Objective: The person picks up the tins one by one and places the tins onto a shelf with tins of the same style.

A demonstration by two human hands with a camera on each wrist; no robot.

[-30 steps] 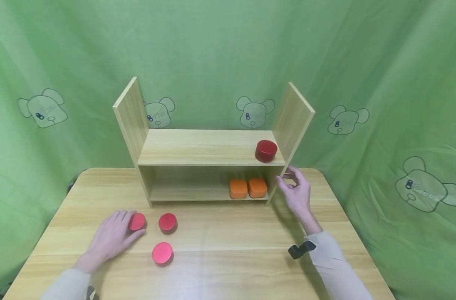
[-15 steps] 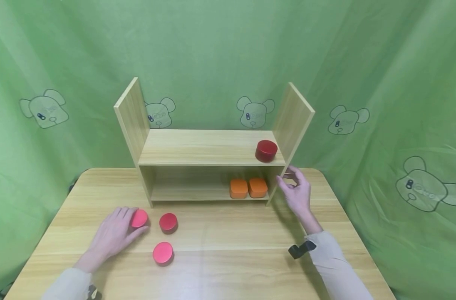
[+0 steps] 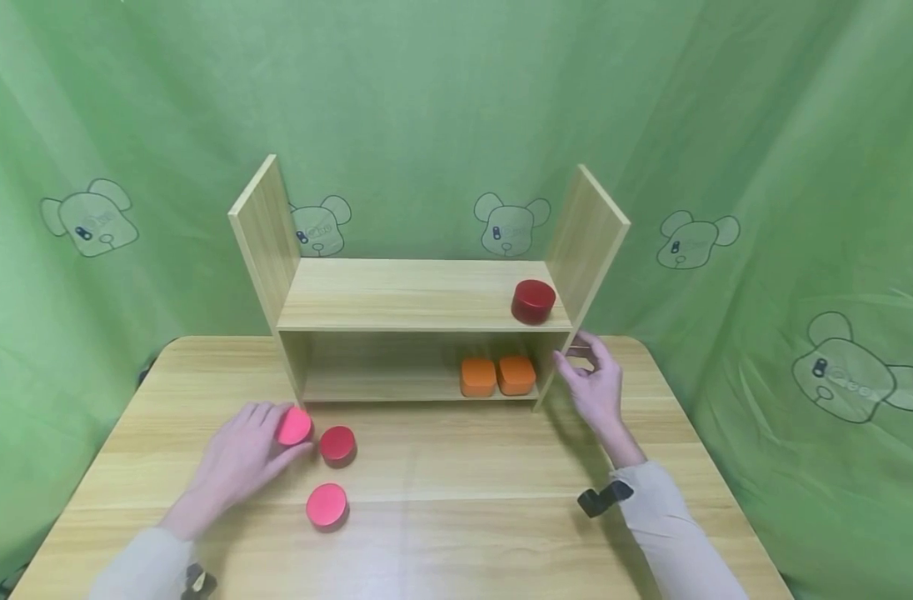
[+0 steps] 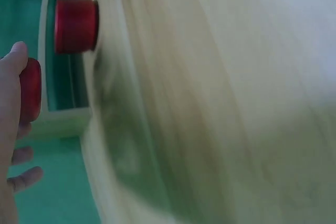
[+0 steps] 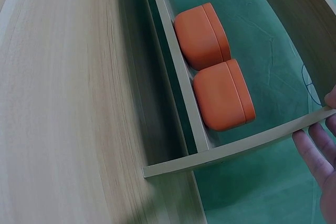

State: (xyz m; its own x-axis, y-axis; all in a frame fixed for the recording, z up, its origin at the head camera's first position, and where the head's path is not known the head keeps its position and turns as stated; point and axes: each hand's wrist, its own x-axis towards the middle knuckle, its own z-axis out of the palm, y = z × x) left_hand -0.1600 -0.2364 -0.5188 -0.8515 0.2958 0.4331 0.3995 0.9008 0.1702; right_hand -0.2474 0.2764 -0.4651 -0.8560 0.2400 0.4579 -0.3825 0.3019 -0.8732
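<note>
My left hand (image 3: 235, 458) grips a round red tin (image 3: 294, 426) between thumb and fingers, above the table at the left. In the left wrist view this tin (image 4: 30, 90) hangs clear of the wood. Two more round red tins stand close by, a darker one (image 3: 338, 446) to its right and a brighter one (image 3: 326, 507) nearer the front. My right hand (image 3: 596, 387) pinches the right side panel of a wooden shelf (image 3: 419, 296), thumb on one face and fingers on the other, as the right wrist view shows.
On the upper board, a dark red round tin (image 3: 533, 302) stands at the right end. Two orange square tins (image 3: 477, 378) sit side by side on the lower board's right. Tall side panels rise at both ends. A green curtain (image 3: 419, 125) hangs behind the table (image 3: 456, 533).
The left hand has lifted the red tin and carried it slightly right and toward the shelf. My right hand has stayed at the panel.
</note>
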